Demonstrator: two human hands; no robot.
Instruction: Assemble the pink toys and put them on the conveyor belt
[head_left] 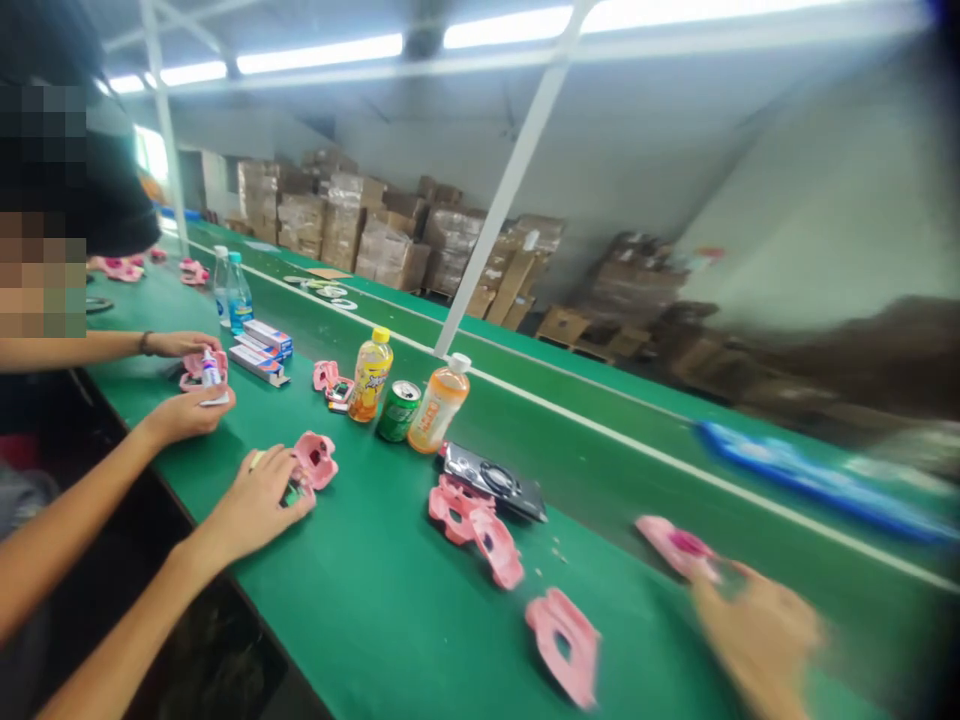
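My left hand (259, 505) curls over an open pink plastic casing (316, 460), with a green circuit board (295, 490) partly showing under the fingers. At the right, my right hand (765, 630), smeared by motion, grips the near end of a pink plastic casing piece (671, 545) with a magenta part on it. Between my hands lie a joined pair of pink shell pieces (480, 530), a loose pink shell (566, 645) with a hole, and a dark phone-like device (495, 480).
Beside me a co-worker's hands (191, 410) hold a pink casing and a small tube (210, 368). Drinks stand mid-table: a yellow-capped bottle (371, 375), a green can (399, 411), an orange bottle (440, 405). Small boxes (261, 350) lie left; a blue object (817, 480) lies right.
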